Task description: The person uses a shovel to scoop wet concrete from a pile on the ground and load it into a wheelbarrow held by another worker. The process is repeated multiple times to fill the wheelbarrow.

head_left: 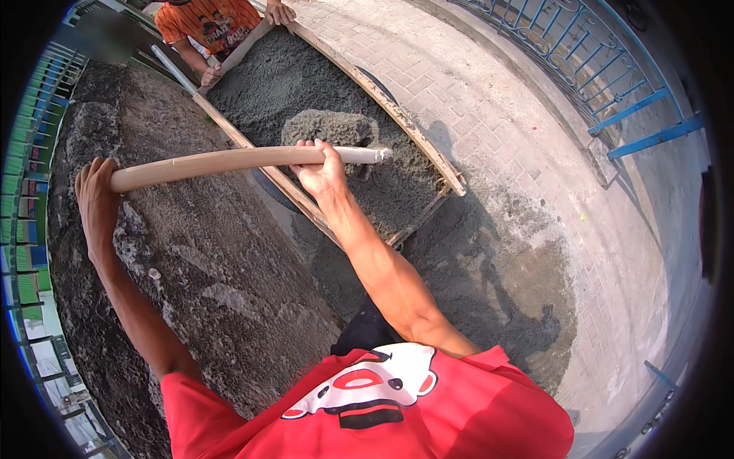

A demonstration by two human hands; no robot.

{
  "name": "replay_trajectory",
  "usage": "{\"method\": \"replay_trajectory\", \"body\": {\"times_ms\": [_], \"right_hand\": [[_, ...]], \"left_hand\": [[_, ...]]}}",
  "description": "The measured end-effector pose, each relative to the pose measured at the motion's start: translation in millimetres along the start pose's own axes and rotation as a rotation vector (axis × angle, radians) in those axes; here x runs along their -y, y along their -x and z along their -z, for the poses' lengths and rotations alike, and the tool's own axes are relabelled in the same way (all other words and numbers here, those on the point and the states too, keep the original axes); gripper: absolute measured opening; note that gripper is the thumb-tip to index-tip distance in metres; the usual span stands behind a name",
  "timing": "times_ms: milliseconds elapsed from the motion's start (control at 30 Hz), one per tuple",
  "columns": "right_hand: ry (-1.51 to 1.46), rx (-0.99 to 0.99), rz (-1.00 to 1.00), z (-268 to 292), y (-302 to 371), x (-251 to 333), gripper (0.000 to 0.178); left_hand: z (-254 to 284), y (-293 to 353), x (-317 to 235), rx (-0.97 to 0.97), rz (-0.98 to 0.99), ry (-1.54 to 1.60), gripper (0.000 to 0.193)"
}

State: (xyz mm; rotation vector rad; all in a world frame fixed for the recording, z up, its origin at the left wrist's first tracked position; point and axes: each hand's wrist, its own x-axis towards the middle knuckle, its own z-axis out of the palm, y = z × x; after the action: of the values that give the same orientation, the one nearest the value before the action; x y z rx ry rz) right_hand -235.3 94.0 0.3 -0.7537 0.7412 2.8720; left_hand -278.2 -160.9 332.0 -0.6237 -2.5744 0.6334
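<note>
Both my hands grip the long wooden handle of a hoe, held sideways across the front of me. My left hand is wrapped round its left end; my right hand closes round it near the grey-smeared right end. A lump of wet mortar sits just beyond that end, hiding most of the blade. Below it is a wooden-sided handcart filled with grey mortar. At the far end, a co-worker in an orange shirt has both hands on the cart's end board.
A rough stone-and-concrete surface lies left of the cart. On the right is block paving, with spilled wet mortar near the cart's close end. A blue metal gate stands far right, a green fence far left.
</note>
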Motion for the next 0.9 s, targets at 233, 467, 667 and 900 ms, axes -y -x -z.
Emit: {"method": "replay_trajectory", "body": {"times_ms": [233, 467, 667, 900], "right_hand": [[0.227, -0.019, 0.173, 14, 72, 32, 0.020], [0.369, -0.613, 0.699, 222, 258, 293, 0.011], [0.501, -0.812, 0.906, 377, 389, 470, 0.017], [0.509, -0.895, 0.959, 410, 345, 525, 0.019]], "left_hand": [[-74, 70, -20, 0.084, 0.013, 0.154, 0.022], [-156, 279, -308, 1.112, -0.375, 0.883, 0.033], [-100, 384, -523, 1.411, -0.644, 1.171, 0.037], [-102, 400, -714, 1.350, -0.576, 1.053, 0.039]]}}
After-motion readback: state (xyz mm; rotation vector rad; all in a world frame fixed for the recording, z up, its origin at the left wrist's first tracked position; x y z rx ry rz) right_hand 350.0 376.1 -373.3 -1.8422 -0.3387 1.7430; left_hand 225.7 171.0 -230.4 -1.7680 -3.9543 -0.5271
